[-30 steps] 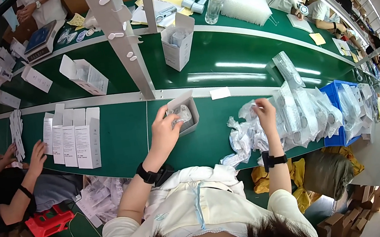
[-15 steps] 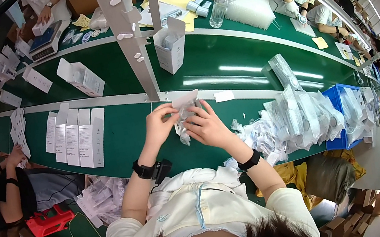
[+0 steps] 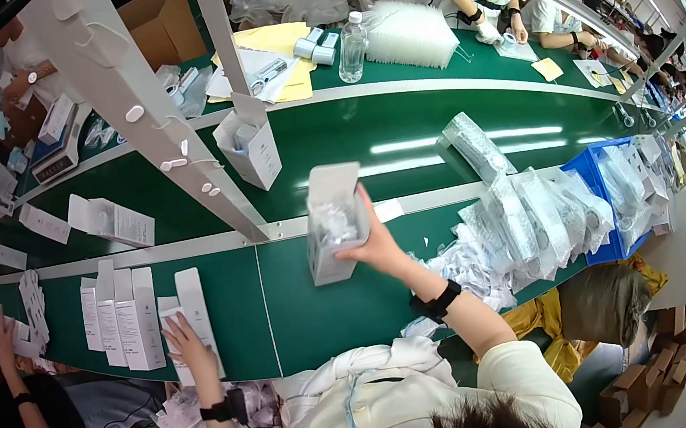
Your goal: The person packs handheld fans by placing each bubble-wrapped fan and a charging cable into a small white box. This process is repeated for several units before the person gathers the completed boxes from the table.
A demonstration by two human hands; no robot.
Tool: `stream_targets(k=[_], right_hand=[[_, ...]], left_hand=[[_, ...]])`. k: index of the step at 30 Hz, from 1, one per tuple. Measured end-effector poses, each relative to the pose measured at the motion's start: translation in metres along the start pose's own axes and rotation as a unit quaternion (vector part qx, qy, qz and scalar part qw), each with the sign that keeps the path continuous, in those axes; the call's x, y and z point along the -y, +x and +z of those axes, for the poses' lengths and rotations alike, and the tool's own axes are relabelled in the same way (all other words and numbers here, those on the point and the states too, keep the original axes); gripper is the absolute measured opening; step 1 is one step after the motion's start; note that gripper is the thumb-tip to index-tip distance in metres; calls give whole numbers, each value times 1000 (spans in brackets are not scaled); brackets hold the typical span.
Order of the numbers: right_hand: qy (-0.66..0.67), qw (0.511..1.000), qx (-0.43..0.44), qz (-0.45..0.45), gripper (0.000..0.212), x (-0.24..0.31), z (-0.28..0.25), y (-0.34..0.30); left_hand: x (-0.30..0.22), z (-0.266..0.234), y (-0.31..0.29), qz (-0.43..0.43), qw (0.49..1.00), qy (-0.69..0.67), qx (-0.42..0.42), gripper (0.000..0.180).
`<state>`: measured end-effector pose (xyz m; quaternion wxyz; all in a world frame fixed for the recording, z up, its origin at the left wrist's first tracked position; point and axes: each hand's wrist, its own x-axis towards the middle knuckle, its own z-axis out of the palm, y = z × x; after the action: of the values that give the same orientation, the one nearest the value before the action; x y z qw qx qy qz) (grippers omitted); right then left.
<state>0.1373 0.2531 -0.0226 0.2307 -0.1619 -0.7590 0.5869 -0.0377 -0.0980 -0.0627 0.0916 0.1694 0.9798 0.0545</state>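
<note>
My right hand (image 3: 377,240) is closed on the right side of a white carton (image 3: 331,268) with its top flap up. Inside the carton's mouth sits a clear plastic bag (image 3: 333,223); its contents are hard to make out. Farther left, my left hand (image 3: 191,348) is closed on another white box (image 3: 194,298), its fingers lying over the printed front. That box stands slightly apart from a row of similar white boxes (image 3: 140,329) on the green table.
A heap of bagged parts (image 3: 473,260) and bubble-wrapped packs (image 3: 534,214) lie right, beside a blue bin (image 3: 601,239). A slanted metal post (image 3: 166,135) rises ahead. Filled open cartons (image 3: 257,160) stand on the conveyor. A co-worker's hand (image 3: 0,335) works at far left.
Both hands were together at the middle over a clear bag and a white piece. Now my right hand holds a filled carton there, and my left has moved left to the box row.
</note>
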Motion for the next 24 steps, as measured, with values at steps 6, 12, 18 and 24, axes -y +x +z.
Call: stream_targets(k=[6,12,18,24], right_hand=[[-109,979,-167,-33,115,-40,-75,106],[-156,983,-99,-9,112,-73,-107,117],[-628,709,-132,293,108,-101,-198,107],[-478,803,-58,352,102,-140,-246,80]], left_hand=[[-102,16,-93,200,970,66,123,95],[-114,-27,-34,218,941,-92,240,89],[-98,15,-7,284,874,-217,329,80],[-124,-20,-2,193,788,-416,410,86]])
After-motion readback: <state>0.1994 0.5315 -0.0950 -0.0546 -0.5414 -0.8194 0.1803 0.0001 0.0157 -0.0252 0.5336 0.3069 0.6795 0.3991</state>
